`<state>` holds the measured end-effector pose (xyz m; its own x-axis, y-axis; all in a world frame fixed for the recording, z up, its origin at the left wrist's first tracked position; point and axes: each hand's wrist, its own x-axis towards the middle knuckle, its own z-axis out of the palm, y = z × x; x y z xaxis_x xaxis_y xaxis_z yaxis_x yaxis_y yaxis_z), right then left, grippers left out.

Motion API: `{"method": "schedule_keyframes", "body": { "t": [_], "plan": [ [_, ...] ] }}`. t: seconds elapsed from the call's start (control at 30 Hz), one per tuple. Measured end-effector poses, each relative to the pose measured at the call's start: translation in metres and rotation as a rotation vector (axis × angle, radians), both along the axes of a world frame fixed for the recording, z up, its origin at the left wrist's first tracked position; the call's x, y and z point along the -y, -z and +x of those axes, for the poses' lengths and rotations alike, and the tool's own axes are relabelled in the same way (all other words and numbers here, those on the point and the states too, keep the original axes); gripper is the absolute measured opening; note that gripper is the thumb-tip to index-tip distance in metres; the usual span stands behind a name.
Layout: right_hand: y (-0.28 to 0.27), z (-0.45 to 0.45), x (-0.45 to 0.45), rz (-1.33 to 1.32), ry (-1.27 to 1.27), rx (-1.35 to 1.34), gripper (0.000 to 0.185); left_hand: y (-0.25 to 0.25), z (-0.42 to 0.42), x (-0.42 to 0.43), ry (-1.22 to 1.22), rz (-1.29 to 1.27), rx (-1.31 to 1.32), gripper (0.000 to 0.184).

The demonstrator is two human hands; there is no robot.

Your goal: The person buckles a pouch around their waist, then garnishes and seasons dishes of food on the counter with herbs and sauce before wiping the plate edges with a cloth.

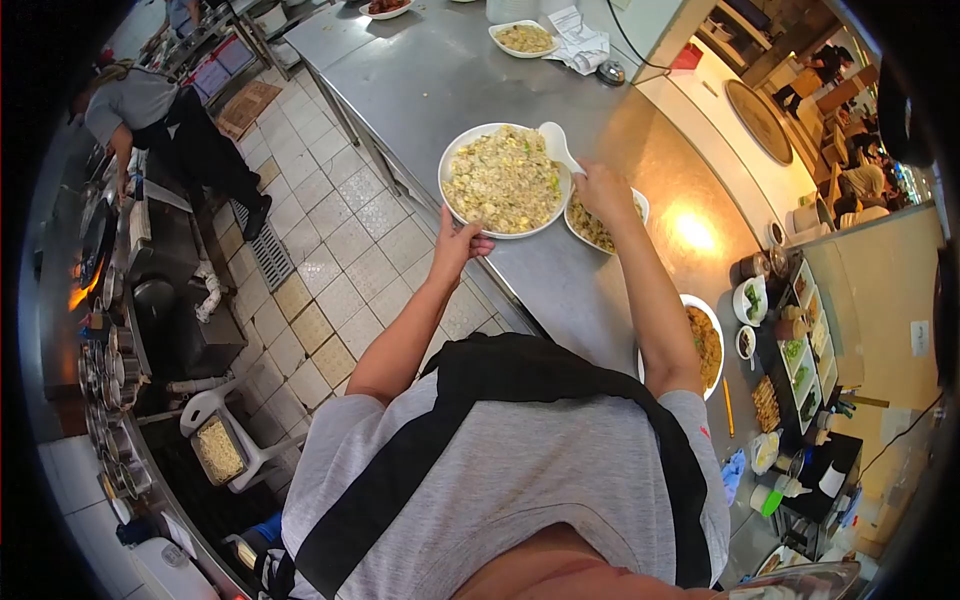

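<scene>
A large white bowl (447, 207) piled with fried rice (505, 180) is at the steel counter's near edge, partly over the floor side. My left hand (459, 245) grips its lower left rim, thumb up along the side and fingers curled at the edge. My right hand (603, 190) is closed around the handle of a white serving spoon (554, 143), whose head lies at the bowl's right rim. Just below that hand, partly covered by it, sits a smaller white dish (643, 207) of darker fried rice (588, 222).
Another rice plate (524, 40), crumpled receipts (578, 42) and a call bell (610, 72) are at the counter's far end. An orange-coloured dish (704, 345) stands by my right forearm. Condiment trays (803, 350) line the right. A co-worker (165, 125) bends over the stove at left.
</scene>
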<state>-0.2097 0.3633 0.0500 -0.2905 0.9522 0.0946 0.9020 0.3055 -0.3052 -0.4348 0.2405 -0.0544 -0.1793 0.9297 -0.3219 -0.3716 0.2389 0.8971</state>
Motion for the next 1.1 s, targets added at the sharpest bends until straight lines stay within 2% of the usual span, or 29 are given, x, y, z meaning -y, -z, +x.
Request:
{"method": "schedule_keyframes", "body": {
  "t": [0.07, 0.2, 0.4, 0.5, 0.7, 0.8, 0.9, 1.0, 1.1],
  "plan": [
    [-0.004, -0.016, -0.014, -0.017, -0.073, 0.056, 0.032, -0.009, -0.007, -0.002, 0.022, -0.011, 0.036, 0.085],
    [-0.007, -0.037, -0.023, 0.001, -0.216, 0.201, 0.033, -0.017, -0.028, -0.011, 0.102, -0.029, 0.011, 0.075],
    [-0.021, -0.071, 0.030, 0.147, -0.301, 0.367, 0.034, -0.016, -0.056, -0.028, 0.208, -0.013, 0.056, 0.071],
    [-0.055, -0.064, 0.038, 0.111, -0.295, 0.358, 0.033, -0.012, -0.060, -0.031, 0.213, -0.014, 0.051, 0.078],
    [-0.039, -0.061, -0.021, 0.128, -0.212, 0.364, 0.031, -0.011, -0.058, -0.028, 0.197, -0.001, 0.049, 0.082],
    [-0.018, -0.080, -0.021, 0.113, -0.302, 0.327, 0.030, -0.012, -0.059, -0.027, 0.219, 0.006, 0.039, 0.083],
    [-0.034, -0.089, 0.003, 0.161, -0.406, 0.346, 0.028, -0.011, -0.058, -0.026, 0.215, 0.014, 0.033, 0.081],
    [-0.040, -0.091, 0.022, 0.179, -0.438, 0.456, 0.037, -0.006, -0.060, -0.025, 0.215, 0.049, 0.058, 0.075],
    [-0.026, -0.074, 0.035, 0.508, -0.561, 0.452, 0.030, -0.010, -0.063, -0.025, 0.220, 0.080, 0.166, 0.072]
  ]
}}
